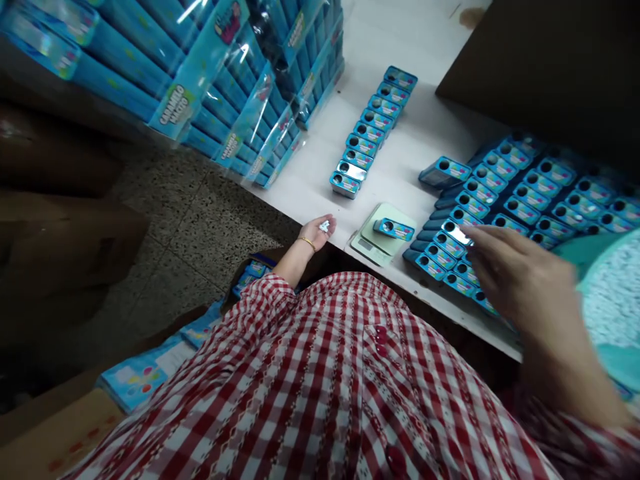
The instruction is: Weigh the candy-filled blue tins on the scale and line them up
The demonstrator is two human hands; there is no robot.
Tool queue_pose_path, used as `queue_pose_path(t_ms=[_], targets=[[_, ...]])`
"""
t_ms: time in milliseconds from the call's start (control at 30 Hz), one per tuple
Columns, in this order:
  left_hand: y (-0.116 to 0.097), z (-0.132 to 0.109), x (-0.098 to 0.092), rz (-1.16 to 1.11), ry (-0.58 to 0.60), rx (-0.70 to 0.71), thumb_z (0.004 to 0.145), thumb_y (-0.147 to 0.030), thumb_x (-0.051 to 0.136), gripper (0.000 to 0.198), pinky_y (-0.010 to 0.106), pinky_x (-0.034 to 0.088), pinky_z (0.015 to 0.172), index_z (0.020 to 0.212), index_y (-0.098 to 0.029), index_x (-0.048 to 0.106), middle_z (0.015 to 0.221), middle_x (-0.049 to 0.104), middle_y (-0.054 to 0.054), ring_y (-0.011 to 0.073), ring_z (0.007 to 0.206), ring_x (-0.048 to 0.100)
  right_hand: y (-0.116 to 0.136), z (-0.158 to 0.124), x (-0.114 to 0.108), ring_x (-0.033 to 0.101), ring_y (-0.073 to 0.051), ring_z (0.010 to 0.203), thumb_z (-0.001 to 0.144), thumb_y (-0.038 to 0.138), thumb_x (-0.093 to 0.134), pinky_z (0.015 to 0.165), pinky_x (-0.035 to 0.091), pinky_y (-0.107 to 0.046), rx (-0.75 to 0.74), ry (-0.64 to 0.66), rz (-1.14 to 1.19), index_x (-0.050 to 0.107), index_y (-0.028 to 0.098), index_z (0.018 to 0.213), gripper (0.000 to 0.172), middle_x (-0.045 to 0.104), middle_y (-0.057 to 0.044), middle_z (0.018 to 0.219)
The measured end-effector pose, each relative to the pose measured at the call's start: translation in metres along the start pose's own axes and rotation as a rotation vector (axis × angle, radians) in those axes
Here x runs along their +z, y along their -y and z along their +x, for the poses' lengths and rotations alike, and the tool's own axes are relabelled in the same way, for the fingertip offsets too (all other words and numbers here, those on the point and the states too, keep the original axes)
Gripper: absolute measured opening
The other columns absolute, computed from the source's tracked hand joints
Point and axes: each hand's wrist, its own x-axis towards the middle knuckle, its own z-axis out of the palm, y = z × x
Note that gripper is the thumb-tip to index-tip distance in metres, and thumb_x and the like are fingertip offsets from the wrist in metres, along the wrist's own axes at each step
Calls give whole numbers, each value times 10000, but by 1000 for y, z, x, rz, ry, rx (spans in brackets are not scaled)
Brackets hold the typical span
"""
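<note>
I'm watching my right hand [523, 280] reaching over the blue tins [520, 200], its fingers [475, 235] curling down onto a shiny-topped tin [456, 233] just ahead of them, the tin's long axis running toward the lower right. I can't tell whether they're gripping it. My left hand [317, 233] is lying palm up and open, cradling small white pieces [325, 226], and is nearer the scale [364, 245], which is bearing one tin [393, 229]. A tin row [373, 127] is standing farther along the white table [425, 147].
</note>
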Motion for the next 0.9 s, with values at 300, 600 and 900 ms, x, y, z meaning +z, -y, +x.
queue_pose_path(t_ms=[300,600,900], targets=[[3,0,-11,36,28,14,778,-25,466,208,213,518,670,918,-82,609,719,630,71,113,689,627,-4,18,108,430,-301,1192,808,345,557,953,412,-445,-3,198,110,365,135,1355,617,447,-153,1331],[5,-5,-18,102,63,63,710,65,432,253,199,508,721,840,-86,588,777,644,81,112,755,639,-2,18,133,413,-309,1175,769,339,601,951,401,-454,19,248,158,319,163,1372,688,429,-147,1318],[2,-5,-29,31,16,58,718,45,426,286,221,524,722,911,-79,597,746,635,87,126,755,638,1,21,139,446,-312,1107,742,334,620,899,433,-445,55,281,110,344,167,1358,696,444,-142,1284]])
